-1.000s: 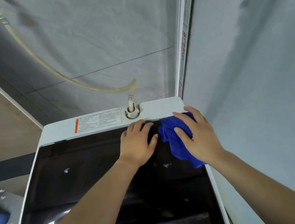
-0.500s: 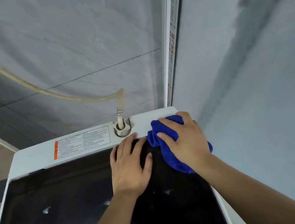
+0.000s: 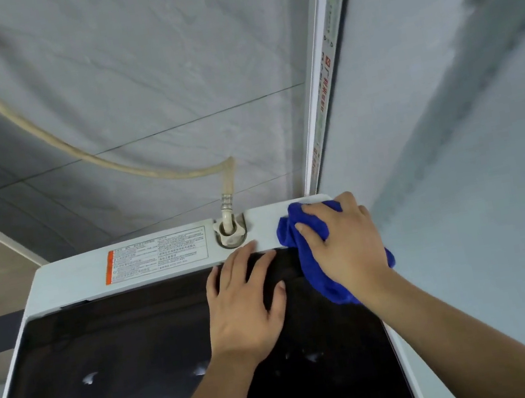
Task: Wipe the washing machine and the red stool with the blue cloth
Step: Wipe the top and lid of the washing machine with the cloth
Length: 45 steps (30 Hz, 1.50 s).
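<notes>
A person's left hand (image 3: pixel 243 302) is lying flat and empty on the washing machine (image 3: pixel 72 275) lid, while the right hand (image 3: pixel 345 247) is pressing the bunched blue cloth (image 3: pixel 316 280) into the rear right corner; straying leftward risks snagging the inlet hose (image 3: pixel 226 211).

Bunched blue cloth (image 3: pixel 314 270) (rear-right corner) on washing machine (image 3: pixel 69 279)

The right hand (image 3: pixel 345 247) presses the bunched blue cloth (image 3: pixel 314 270) onto the back right corner of the washing machine (image 3: pixel 69 279). The left hand (image 3: pixel 244 306) lies flat on its dark lid (image 3: pixel 111 380), fingertips near the hose inlet (image 3: pixel 230 233).
</notes>
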Tool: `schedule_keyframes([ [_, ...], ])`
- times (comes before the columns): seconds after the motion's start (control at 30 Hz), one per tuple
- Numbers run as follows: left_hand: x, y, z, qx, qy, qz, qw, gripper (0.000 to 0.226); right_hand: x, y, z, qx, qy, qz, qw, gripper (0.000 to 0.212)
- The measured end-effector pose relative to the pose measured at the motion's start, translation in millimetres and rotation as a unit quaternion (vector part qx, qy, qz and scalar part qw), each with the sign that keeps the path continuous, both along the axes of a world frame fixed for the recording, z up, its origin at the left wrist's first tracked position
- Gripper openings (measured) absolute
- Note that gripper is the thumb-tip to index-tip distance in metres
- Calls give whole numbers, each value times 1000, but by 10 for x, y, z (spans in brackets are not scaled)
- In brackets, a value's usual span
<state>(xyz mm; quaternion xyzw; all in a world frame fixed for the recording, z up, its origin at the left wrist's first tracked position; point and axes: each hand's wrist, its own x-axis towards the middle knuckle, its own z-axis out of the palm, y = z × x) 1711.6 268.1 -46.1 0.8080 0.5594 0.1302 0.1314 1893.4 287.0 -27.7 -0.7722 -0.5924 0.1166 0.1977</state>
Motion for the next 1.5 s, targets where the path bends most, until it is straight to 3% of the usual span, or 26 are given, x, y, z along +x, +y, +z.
schedule_keyframes([
  [0.3,14,-32,2,5,-4,4,1000,45,-58,395,54,-13,-3,-5,1000,34],
  [0.5,-8,-36,9,5,-10,-3,1000,45,-140,-146,7,-2,-14,11,1000,40],
  [0.73,-234,155,250,-1,-118,40,992,39,-318,240,29,3,-10,-24,1000,35],
  [0.83,-493,396,241,36,-81,77,993,39,-562,486,68,4,5,-6,1000,36],
  [1.03,-666,668,-30,3,15,73,997,53,-504,101,54,-2,-17,48,999,37],
  [1.27,-654,681,-56,15,9,87,996,54,-603,584,28,12,-15,20,1000,35],
  [1.5,-654,679,-50,16,5,87,996,54,-374,98,8,0,-31,66,997,39],
])
